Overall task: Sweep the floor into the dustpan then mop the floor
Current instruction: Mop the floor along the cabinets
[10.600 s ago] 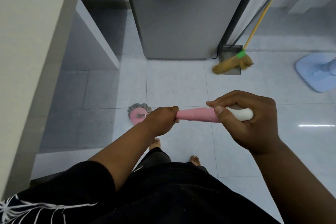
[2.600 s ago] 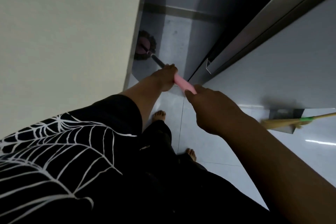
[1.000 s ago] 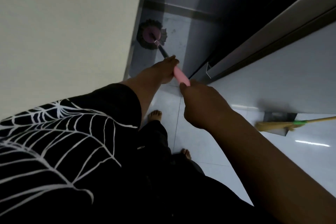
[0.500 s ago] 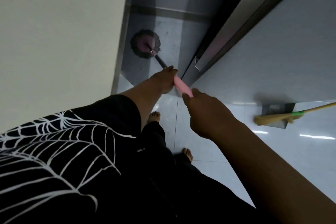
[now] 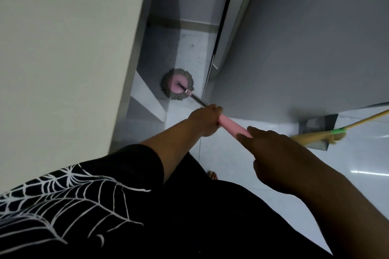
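Note:
A mop with a round pink head and grey fringe [image 5: 177,84] lies flat on the tiled floor [image 5: 227,157], in the narrow gap between a cream wall and a grey fridge. Its metal pole runs back to a pink handle [image 5: 231,125]. My left hand [image 5: 205,120] grips the handle's lower end. My right hand [image 5: 271,153] grips its upper end, closer to me. A straw broom [image 5: 311,137] with a yellow stick and green band lies across a grey dustpan [image 5: 317,125] at the right.
The cream wall [image 5: 63,48] fills the left. The grey fridge [image 5: 305,38] stands at the right, and a white ledge [image 5: 147,94] juts out beside the mop head. My bare foot [image 5: 212,174] stands on the pale tiles.
The mop head has slid back out of the gap towards me, from near the back wall to beside the white ledge. Both hands keep their grip on the handle.

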{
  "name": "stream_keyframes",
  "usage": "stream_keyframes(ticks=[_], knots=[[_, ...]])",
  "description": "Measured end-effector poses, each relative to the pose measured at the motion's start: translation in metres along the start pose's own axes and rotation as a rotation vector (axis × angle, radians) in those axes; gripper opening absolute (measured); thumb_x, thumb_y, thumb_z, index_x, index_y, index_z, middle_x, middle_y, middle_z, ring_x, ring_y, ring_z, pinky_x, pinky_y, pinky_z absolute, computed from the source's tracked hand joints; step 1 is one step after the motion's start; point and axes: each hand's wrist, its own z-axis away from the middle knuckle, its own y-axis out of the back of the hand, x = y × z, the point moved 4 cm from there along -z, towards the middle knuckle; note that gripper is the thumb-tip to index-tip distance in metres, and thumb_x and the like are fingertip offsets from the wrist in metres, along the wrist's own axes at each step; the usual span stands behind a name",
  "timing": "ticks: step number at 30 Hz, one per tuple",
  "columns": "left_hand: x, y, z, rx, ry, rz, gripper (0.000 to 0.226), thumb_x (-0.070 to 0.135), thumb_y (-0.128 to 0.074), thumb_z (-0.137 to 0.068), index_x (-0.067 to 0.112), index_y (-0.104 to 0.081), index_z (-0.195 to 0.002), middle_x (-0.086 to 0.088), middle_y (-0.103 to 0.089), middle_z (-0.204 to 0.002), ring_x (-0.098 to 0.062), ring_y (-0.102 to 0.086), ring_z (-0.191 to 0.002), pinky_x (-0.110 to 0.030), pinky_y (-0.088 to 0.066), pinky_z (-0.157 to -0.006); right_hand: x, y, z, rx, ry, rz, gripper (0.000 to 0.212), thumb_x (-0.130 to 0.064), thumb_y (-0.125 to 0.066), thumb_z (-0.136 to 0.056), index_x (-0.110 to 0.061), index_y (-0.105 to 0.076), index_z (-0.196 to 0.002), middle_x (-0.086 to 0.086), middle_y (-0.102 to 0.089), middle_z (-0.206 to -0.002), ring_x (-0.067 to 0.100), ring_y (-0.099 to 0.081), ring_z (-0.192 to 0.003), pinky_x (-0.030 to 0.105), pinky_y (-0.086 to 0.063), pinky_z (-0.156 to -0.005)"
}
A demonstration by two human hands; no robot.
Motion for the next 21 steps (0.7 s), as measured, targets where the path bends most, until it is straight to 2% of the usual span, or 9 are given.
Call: stream_keyframes(ticks=[2,6,9,12,14,16,18,20,21], knots=[[0.016,-0.005,0.008,0.025,-0.025,-0.019,0.034,0.031,-0.055,-0.095,0.011,-0.049,-0.121,-0.010,-0.055,-0.121,-0.031,-0.062,-0.102,-0.045,-0.053,-0.087,0.003,0.003,0.017,-0.017,0.005,0.006,0.042,-0.010,-0.044,-0.088,-0.026,-0.042,-0.127,-0.004,-0.045,-0.098,0.016,-0.051,-0.077,0.030,-0.046,-0.064],[0.027,-0.010,0.018,0.049,-0.052,0.008,0.034,0.029,-0.052,-0.096,0.008,-0.049,-0.123,-0.011,-0.056,-0.119,-0.032,-0.062,-0.100,-0.045,-0.053,-0.087,0.001,0.007,0.029,-0.058,0.011,0.044,0.044,-0.015,-0.044,-0.091,-0.027,-0.039,-0.132,-0.004,-0.047,-0.106,0.016,-0.055,-0.083,0.031,-0.051,-0.074],[0.020,-0.007,0.016,0.046,-0.052,0.025,0.032,0.027,-0.051,-0.097,0.007,-0.049,-0.123,-0.012,-0.054,-0.120,-0.033,-0.061,-0.100,-0.045,-0.053,-0.086,-0.004,0.009,0.022,-0.066,0.019,0.061,0.048,-0.016,-0.047,-0.092,-0.026,-0.035,-0.138,-0.002,-0.047,-0.111,0.016,-0.056,-0.084,0.029,-0.052,-0.075],[0.008,0.002,0.010,0.051,-0.060,0.044,0.030,0.024,-0.052,-0.097,0.005,-0.049,-0.120,-0.014,-0.053,-0.120,-0.035,-0.062,-0.098,-0.045,-0.053,-0.084,-0.009,0.016,0.006,-0.066,0.006,0.085,0.057,-0.016,-0.046,-0.092,-0.026,-0.028,-0.145,0.001,-0.046,-0.125,0.019,-0.059,-0.092,0.030,-0.052,-0.079],[-0.004,0.012,0.002,0.054,-0.062,0.051,0.028,0.024,-0.052,-0.097,0.005,-0.049,-0.118,-0.014,-0.053,-0.119,-0.035,-0.062,-0.097,-0.045,-0.053,-0.084,-0.013,0.022,-0.009,-0.059,0.001,0.094,0.057,-0.015,-0.045,-0.092,-0.025,-0.028,-0.146,0.002,-0.046,-0.126,0.019,-0.060,-0.090,0.029,-0.050,-0.075],[-0.019,0.023,-0.007,0.054,-0.062,0.048,0.027,0.023,-0.053,-0.097,0.005,-0.049,-0.117,-0.014,-0.053,-0.119,-0.034,-0.063,-0.096,-0.044,-0.053,-0.083,-0.017,0.028,-0.027,-0.049,-0.002,0.095,0.056,-0.015,-0.046,-0.092,-0.023,-0.029,-0.145,0.001,-0.046,-0.122,0.018,-0.056,-0.082,0.025,-0.041,-0.064],[-0.037,0.036,-0.018,0.049,-0.051,0.046,0.028,0.022,-0.053,-0.097,0.005,-0.048,-0.118,-0.015,-0.052,-0.122,-0.034,-0.063,-0.097,-0.043,-0.053,-0.083,-0.023,0.034,-0.047,-0.037,-0.013,0.086,0.057,-0.016,-0.049,-0.093,-0.022,-0.029,-0.145,0.001,-0.047,-0.121,0.018,-0.049,-0.076,0.023,-0.031,-0.060],[-0.057,0.049,-0.029,0.034,-0.033,0.034,0.032,0.020,-0.053,-0.097,0.004,-0.047,-0.124,-0.015,-0.050,-0.127,-0.034,-0.062,-0.101,-0.041,-0.052,-0.084,-0.030,0.040,-0.069,-0.022,-0.019,0.071,0.059,-0.019,-0.052,-0.094,-0.020,-0.028,-0.148,0.003,-0.048,-0.129,0.019,-0.054,-0.082,0.023,-0.039,-0.064],[-0.068,0.056,-0.035,0.023,-0.024,0.026,0.034,0.019,-0.053,-0.097,0.004,-0.046,-0.126,-0.015,-0.049,-0.130,-0.035,-0.061,-0.103,-0.041,-0.051,-0.084,-0.033,0.044,-0.081,-0.018,-0.022,0.066,0.061,-0.020,-0.053,-0.094,-0.019,-0.027,-0.149,0.004,-0.047,-0.135,0.020,-0.058,-0.091,0.025,-0.045,-0.072]])
